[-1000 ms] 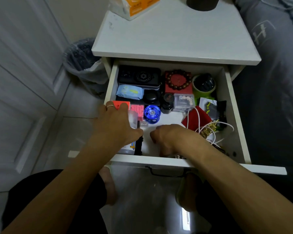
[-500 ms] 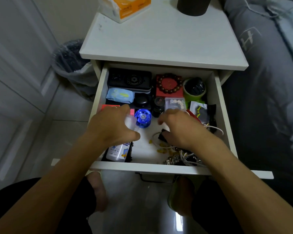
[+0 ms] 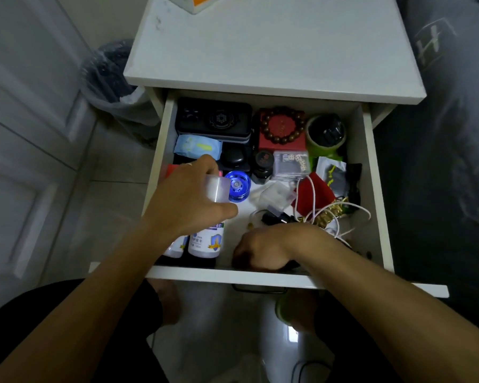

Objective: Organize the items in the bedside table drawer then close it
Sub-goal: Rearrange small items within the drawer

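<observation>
Gripping bottle (image 3: 205,241), left hand (image 3: 190,201); right hand (image 3: 263,250) against drawer (image 3: 233,275) front edge.

Legible markings are few. A large white letter "H" inside a bracket-like outline is printed on the dark grey bedding fabric (image 3: 433,42) to the right of the bedside table. The white plastic bottle with a translucent cap (image 3: 205,239), lying at the front left of the drawer, carries a label with a blue-and-gold shield emblem and small printed characters, too blurred to read. Gold marking on the red square box (image 3: 282,128) is illegible.
</observation>
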{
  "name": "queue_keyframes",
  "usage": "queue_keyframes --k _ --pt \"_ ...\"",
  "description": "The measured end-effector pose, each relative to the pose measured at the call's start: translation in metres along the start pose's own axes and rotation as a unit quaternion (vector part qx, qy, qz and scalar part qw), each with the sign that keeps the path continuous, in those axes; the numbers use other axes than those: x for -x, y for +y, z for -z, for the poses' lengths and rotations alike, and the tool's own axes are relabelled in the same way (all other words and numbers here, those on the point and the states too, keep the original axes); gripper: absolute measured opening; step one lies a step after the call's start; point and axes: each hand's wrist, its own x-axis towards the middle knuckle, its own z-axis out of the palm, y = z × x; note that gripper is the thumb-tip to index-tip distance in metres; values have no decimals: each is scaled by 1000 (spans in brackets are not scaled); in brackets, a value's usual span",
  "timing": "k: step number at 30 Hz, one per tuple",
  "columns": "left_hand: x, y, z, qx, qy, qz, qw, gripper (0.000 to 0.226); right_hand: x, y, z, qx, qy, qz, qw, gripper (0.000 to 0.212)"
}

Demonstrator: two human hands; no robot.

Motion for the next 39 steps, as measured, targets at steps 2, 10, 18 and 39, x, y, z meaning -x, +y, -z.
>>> queue_keyframes --k 2,10,18,39 --pt "-4 -2 2 12 -1 9 1000 50 5 5 2 4 -30 -26 999 34" --pt "-16 1 -2 31 -3 16 999 48 19 21 1 -26 29 -70 997 28" --pt "-17 -6 -1 50 1 18 999 48 -10 17 -2 119 234 32 965 40" --pt "-10 -5 -2 56 -28 -4 998 45 23 23 -4 349 80 -88 929 26"
